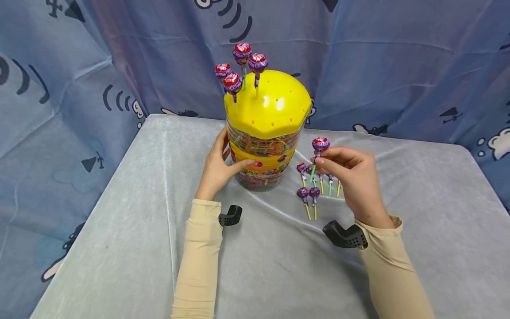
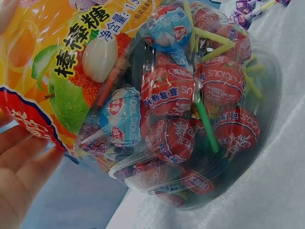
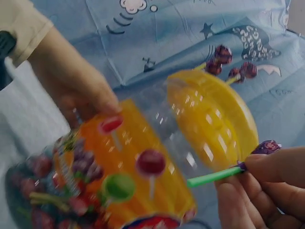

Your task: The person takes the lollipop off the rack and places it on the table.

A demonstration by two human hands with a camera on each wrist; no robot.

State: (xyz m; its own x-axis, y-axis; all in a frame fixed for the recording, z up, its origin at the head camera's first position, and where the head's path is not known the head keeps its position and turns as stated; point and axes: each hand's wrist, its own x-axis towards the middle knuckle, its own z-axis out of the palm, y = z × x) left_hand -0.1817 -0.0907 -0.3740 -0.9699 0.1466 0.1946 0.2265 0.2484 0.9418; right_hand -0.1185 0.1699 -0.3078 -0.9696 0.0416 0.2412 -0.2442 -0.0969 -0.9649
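A clear plastic candy jar (image 1: 264, 148) with a yellow domed lid (image 1: 275, 106) is packed with wrapped lollipops. My left hand (image 1: 219, 168) holds its side, thumb across the orange label (image 2: 71, 57) and fingers round the back. Several purple-and-red lollipops (image 1: 258, 63) stand upright in small holes at the left of the lid. To the right of the jar, my right hand (image 1: 350, 173) pinches one lollipop (image 1: 320, 144) by its green stick, wrapped head up. The right wrist view shows that stick (image 3: 214, 177) between thumb and fingers, beside the jar.
Several more purple lollipops (image 1: 314, 193) with yellow and green sticks lie on the grey cloth-covered table (image 1: 271, 266), partly behind my right hand. A blue patterned curtain (image 1: 358, 79) hangs close behind the jar. Black wrist cameras (image 1: 345, 235) sit on both sleeves.
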